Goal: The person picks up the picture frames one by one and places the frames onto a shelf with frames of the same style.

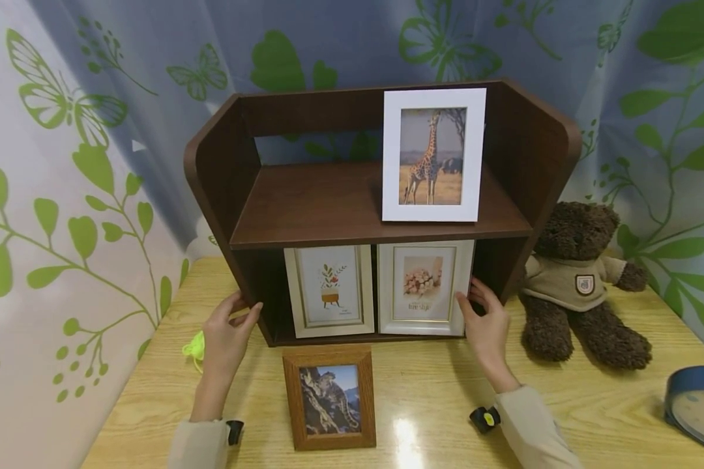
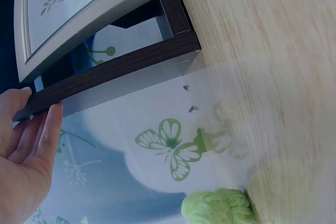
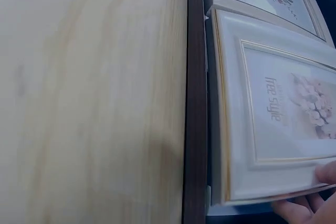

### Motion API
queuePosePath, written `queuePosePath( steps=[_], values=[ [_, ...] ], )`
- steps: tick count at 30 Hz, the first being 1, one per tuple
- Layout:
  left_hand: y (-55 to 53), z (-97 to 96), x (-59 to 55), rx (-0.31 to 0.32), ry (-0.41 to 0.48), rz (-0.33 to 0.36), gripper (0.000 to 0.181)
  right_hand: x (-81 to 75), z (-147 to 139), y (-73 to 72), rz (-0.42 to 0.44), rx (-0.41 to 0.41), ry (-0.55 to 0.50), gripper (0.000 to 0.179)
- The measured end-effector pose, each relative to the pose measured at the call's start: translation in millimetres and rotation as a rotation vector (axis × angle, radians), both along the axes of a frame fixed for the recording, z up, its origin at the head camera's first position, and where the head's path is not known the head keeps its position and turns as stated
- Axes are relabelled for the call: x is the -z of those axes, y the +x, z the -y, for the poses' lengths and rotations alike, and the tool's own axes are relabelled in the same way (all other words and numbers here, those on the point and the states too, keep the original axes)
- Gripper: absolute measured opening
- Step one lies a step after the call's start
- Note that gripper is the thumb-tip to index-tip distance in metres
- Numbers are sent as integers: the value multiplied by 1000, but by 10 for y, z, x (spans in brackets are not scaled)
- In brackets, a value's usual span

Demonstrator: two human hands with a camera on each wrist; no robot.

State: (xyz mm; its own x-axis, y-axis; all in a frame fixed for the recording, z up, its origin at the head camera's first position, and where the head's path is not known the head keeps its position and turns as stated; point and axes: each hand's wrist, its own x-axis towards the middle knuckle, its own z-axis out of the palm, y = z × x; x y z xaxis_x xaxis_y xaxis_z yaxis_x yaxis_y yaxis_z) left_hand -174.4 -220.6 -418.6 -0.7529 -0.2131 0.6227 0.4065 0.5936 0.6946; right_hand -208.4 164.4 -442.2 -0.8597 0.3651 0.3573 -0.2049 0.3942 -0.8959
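Observation:
A dark brown two-tier shelf (image 1: 305,202) stands on the table. My left hand (image 1: 227,339) pinches the front edge of its left side panel (image 2: 121,65), thumb inside and fingers outside. On the lower tier, my right hand (image 1: 488,329) grips the right edge of a white picture frame (image 1: 390,319) with a flower print reading "free style", thumb on its front and fingers behind. Beside it leans a cream picture frame (image 1: 364,319) with a potted-plant print. A white picture frame (image 1: 392,156) with a giraffe photo stands on the upper tier, at the right.
A brown wooden picture frame (image 1: 291,397) with a snow leopard photo lies in front of the shelf. A teddy bear (image 1: 557,280) sits to the right, near a blue clock (image 1: 671,397). A lime-green soft object (image 1: 195,346) is at the left; a leaf-patterned curtain (image 1: 340,39) hangs behind.

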Motion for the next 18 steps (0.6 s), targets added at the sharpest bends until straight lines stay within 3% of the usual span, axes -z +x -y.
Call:
queuePosePath(
  steps=[6, 13, 18],
  values=[
    [4, -4, -4, -18, -15, 3, 29, 34, 45, -37, -46, 34, -41, 36],
    [-5, 3, -4, -18, -12, 25, 31, 41, 59, -65, -38, 42, -68, 37],
    [-2, 2, 10, -16, -22, -10, 30, 37, 47, -37, -12, 6, -32, 39]
  ],
)
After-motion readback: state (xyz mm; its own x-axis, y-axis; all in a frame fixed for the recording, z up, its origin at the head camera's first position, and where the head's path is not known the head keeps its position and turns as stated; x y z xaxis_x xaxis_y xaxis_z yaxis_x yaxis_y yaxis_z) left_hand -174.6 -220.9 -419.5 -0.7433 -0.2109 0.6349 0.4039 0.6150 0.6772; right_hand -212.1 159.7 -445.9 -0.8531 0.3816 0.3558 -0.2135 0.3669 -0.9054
